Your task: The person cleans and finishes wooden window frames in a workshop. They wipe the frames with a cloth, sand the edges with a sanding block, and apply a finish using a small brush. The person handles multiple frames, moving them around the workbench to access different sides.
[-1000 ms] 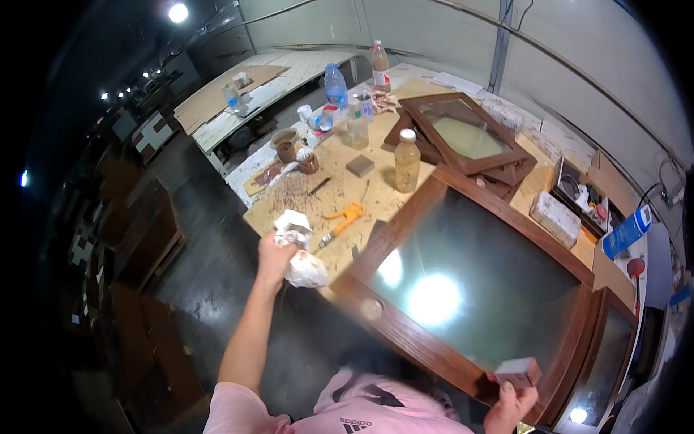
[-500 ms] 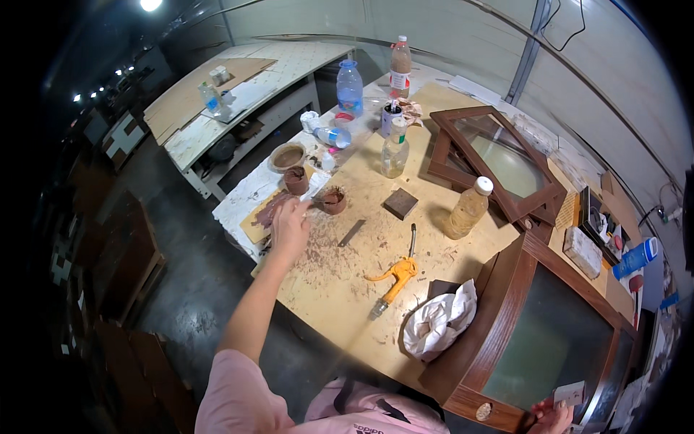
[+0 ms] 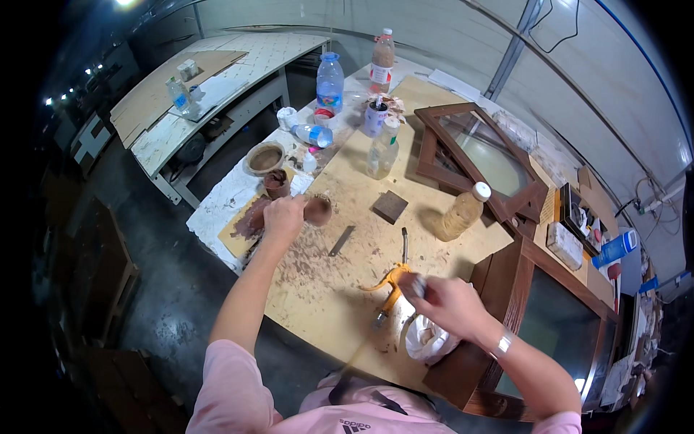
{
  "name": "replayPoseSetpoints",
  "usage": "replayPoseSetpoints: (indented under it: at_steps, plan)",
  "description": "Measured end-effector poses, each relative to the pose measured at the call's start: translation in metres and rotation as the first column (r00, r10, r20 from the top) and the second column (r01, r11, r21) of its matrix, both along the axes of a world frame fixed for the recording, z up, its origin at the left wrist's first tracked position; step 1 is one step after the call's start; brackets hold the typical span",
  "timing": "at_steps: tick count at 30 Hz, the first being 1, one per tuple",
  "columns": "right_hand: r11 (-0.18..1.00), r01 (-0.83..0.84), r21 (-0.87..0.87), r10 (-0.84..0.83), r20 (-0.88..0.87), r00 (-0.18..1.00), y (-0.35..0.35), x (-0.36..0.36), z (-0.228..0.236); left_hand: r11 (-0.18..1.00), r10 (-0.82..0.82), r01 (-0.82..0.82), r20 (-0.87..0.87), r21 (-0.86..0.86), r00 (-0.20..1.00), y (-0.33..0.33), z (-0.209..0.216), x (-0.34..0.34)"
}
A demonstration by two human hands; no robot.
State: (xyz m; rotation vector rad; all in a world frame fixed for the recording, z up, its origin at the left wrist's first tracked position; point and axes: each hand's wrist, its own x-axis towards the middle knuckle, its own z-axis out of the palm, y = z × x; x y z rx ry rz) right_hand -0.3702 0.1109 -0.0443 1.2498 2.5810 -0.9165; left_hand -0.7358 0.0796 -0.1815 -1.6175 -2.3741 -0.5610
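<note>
My left hand (image 3: 284, 219) is closed, fingers pinched together, between a cup of brown paste (image 3: 276, 183) and a second brown-coated cup (image 3: 318, 208). Whatever its fingers grip is hidden. Beneath and beside it lies a tan board smeared with brown paste (image 3: 251, 219). My right hand (image 3: 452, 307) is closed on a small flat scraper (image 3: 413, 285), blurred by motion and smeared brown. It hovers above an orange-handled air blow gun (image 3: 394, 278) and crumpled white paper (image 3: 426, 340). A thin dark metal strip (image 3: 342, 241) lies on the table.
A glass-paned wooden cabinet frame (image 3: 517, 311) stands at the right, with smaller brown frames (image 3: 481, 155) behind. A dark square block (image 3: 390, 207) and a white-capped bottle (image 3: 463, 212) are mid-table. Several bottles, including a large blue one (image 3: 330, 85), stand at the back.
My right hand has swung from the cabinet's lower right corner to above the blow gun, carrying the scraper. My left hand stays by the cups, its fingers now drawn together. The view has shifted slightly.
</note>
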Motion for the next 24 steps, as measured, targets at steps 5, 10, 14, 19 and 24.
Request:
replayPoseSetpoints:
  at_steps: [5,10,14,19,24]
  plan:
    - [0.978,-0.063,0.197,0.045,0.094,0.995,0.035,-0.075,-0.062,0.993,-0.049,0.032,0.144,0.115,0.988,0.012,0.0,-0.007]
    - [0.949,-0.114,0.293,0.075,0.141,0.987,0.044,-0.114,-0.102,0.991,-0.124,0.112,0.22,0.067,0.967,0.015,0.002,-0.006]
    - [0.936,-0.156,0.315,0.115,0.145,0.983,0.046,-0.123,-0.124,0.994,-0.098,0.08,0.323,0.069,0.941,0.017,0.009,-0.006]
    - [0.949,-0.262,0.178,0.23,0.182,0.956,0.042,-0.14,-0.095,0.99,-0.135,0.137,0.348,0.019,0.928,0.01,0.012,-0.014]
    - [0.98,-0.077,0.184,0.088,-0.053,0.995,0.066,-0.166,-0.115,0.992,-0.114,0.122,0.252,-0.018,0.961,0.016,0.015,-0.01]
